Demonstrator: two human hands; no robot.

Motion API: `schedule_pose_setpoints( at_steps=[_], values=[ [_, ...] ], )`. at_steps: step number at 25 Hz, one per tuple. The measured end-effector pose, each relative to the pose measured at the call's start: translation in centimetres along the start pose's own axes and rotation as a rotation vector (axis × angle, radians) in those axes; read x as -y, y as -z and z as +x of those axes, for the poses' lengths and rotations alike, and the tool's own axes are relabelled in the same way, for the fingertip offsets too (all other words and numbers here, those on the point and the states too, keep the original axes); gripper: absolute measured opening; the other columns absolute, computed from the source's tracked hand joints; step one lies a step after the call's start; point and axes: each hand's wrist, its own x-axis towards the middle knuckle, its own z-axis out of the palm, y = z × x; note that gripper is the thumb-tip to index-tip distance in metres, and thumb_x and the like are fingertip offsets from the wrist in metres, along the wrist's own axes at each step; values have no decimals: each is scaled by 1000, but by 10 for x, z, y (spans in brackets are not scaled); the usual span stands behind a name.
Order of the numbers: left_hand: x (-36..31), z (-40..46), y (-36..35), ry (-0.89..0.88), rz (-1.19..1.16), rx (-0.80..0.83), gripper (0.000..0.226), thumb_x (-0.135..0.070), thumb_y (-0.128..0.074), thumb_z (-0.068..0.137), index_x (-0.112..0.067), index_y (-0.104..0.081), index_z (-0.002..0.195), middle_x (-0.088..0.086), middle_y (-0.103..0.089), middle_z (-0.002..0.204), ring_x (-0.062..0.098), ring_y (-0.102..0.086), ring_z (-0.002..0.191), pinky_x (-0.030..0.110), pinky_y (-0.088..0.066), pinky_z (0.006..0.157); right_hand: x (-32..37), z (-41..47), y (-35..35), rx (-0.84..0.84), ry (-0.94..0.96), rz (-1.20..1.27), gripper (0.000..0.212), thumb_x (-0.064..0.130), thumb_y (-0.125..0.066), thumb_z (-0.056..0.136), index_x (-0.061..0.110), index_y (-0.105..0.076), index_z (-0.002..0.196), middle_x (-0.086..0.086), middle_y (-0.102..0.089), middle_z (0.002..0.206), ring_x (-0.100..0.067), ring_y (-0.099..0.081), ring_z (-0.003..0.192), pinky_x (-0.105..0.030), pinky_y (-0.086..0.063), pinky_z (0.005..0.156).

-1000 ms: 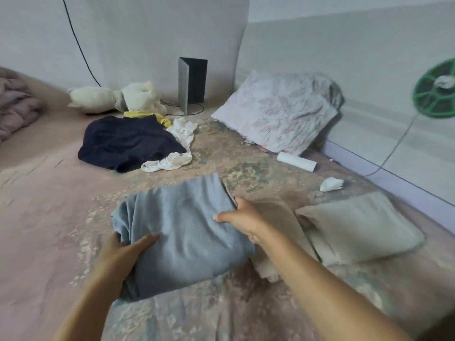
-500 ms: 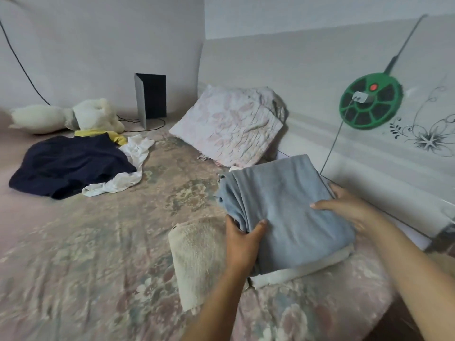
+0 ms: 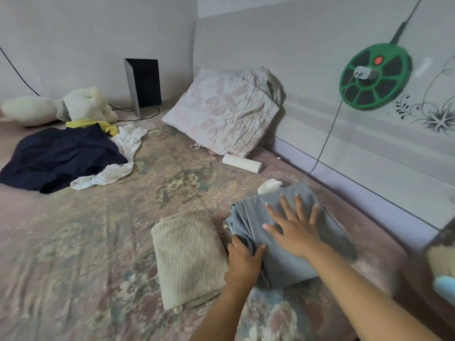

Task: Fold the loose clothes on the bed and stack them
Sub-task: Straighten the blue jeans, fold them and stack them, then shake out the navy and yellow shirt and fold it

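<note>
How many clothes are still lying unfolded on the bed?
3 visible: a navy garment at far left, a white garment along its right edge, and a yellow garment peeking out behind it by the plush toy. More may be hidden underneath.

Pale walls meet in a corner beyond the grip; a green round socket board hangs up right, over the floral bedspread.

**What your bed is carrying**

You have a floral-patterned bed under everything. On it lie a folded beige towel, a folded blue-grey garment just beside it, a navy garment, a white garment, a yellow cloth, a pillow, a white roll, a crumpled tissue and a plush toy.
</note>
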Motion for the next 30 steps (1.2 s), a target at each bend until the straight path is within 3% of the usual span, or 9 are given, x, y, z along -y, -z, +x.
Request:
schedule_pose_setpoints(
  at_steps=[5, 9, 12, 16, 18, 20, 22, 26, 30],
  values=[
    [-20, 8, -6, -619, 686, -296, 53, -35, -36, 83, -6, -64, 118, 14, -64, 119, 28, -63, 109, 39, -50, 93, -1, 3, -21, 71, -57, -28, 49, 56, -5, 96, 52, 8, 143, 9, 17, 157, -26, 22, 143, -66, 11, 107],
    [-22, 38, -20, -485, 973, 82, 61, -34, -14, 99, -10, -66, 119, 8, -61, 128, 21, -57, 120, 36, -10, 114, -24, 3, -32, -113, -95, -24, 63, 58, 12, 84, 46, 2, 146, 10, 7, 158, -20, 14, 145, -61, 11, 108],
    [12, 54, -37, -442, 950, 90, 66, -37, -5, 100, -14, -61, 126, 4, -52, 138, 17, -51, 126, 32, -7, 112, -19, -1, -59, -113, -121, -45, 64, 54, 0, 84, 45, -15, 146, 5, -17, 157, -24, -7, 145, -64, 3, 107],
    [-5, 44, -21, -418, 962, 146, 79, -51, 15, 87, -12, -9, 151, 2, 8, 157, 17, 4, 147, 29, 18, 114, -18, 5, -53, -54, -139, -63, 53, 49, 1, 93, 44, 11, 145, 7, 13, 158, -23, 16, 144, -60, 17, 105],
    [-13, 34, -1, -550, 1093, 116, 96, -55, 26, 74, -10, -9, 151, 5, 3, 159, 18, 6, 146, 36, 13, 115, -12, -1, -35, -48, -139, -56, 52, 45, -9, 99, 37, 5, 149, 5, 11, 158, -24, 14, 145, -60, 8, 110],
    [-5, 10, 34, -659, 1163, 55, 79, -44, 10, 93, -8, -41, 141, 10, -31, 152, 24, -25, 142, 42, -12, 117, 10, -10, -23, -57, -75, -41, 52, 43, -11, 101, 28, -9, 150, 3, 2, 159, -21, 5, 146, -57, 0, 113],
    [17, -14, 72, -668, 1216, 41, 54, -34, -24, 90, -15, -71, 109, 7, -64, 122, 22, -56, 120, 42, -39, 104, 44, -22, -19, -93, 34, 3, 58, 45, -6, 97, 23, -24, 148, -1, -12, 158, -22, -11, 145, -54, -11, 114],
    [76, -50, 185, -507, 1296, -6, 32, -33, -44, 77, -18, -71, 87, 5, -68, 93, 21, -61, 95, 37, -36, 90, 143, -47, -21, -235, 355, 135, 50, 35, -28, 85, 17, -69, 106, -6, -64, 121, -23, -64, 107, -40, -53, 85],
    [195, -60, 298, -193, 1205, -67, 35, -35, -42, 80, -15, -70, 89, 7, -69, 90, 25, -65, 85, 35, -36, 84, 254, -45, -37, -265, 612, 141, 43, 31, -35, 77, 23, -74, 95, 0, -71, 107, -14, -69, 95, -27, -56, 71]
  ],
)
